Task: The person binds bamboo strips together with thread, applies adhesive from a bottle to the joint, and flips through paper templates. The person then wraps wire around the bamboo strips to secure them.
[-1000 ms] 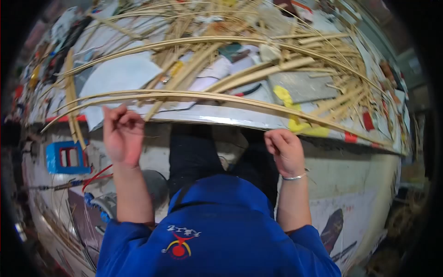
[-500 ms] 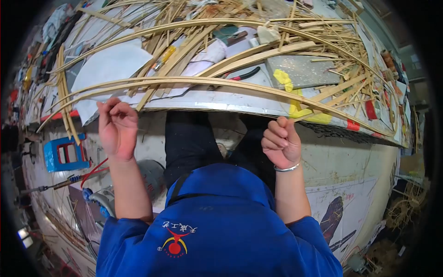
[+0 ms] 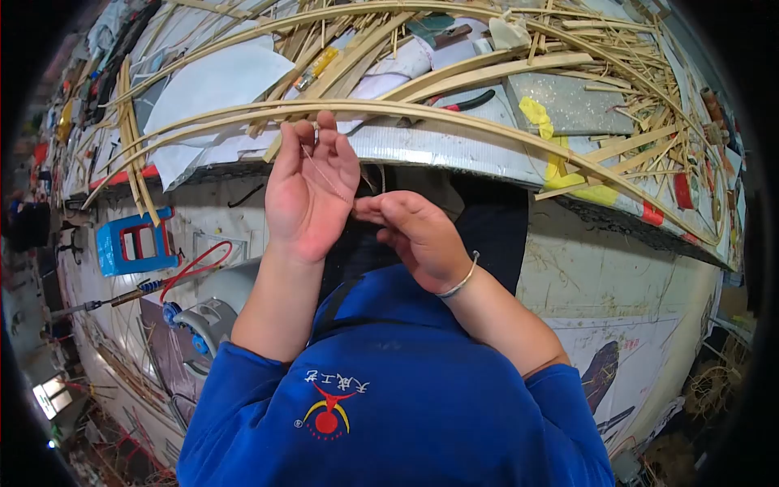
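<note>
A thin, pale thread (image 3: pixel 330 180) runs slantwise across the palm of my left hand (image 3: pixel 308 195). That hand is raised with its palm toward me; thumb and forefinger pinch the upper end of the thread, while the other fingers are loosely bent. Lower and to the right, my right hand (image 3: pixel 422 239) has its fingertips closed on the other end, close to the heel of my left palm. A bangle circles the right wrist. Just beyond my left fingertips, long curved bamboo strips (image 3: pixel 389 106) lie along the front of the workbench (image 3: pixel 422 146).
Many bamboo pieces (image 3: pixel 649 154) are heaped on the bench. Red-handled pliers (image 3: pixel 471 102), yellow tape (image 3: pixel 538 118), a grey slab (image 3: pixel 576 101) and white paper (image 3: pixel 215 89) lie there too. A blue stool (image 3: pixel 122 243) and a grey tank (image 3: pixel 219 300) stand on the floor at left.
My hands, wide apart before, have come together in front of my body. The left moved right and the right moved left. The thread now shows across my left palm.
</note>
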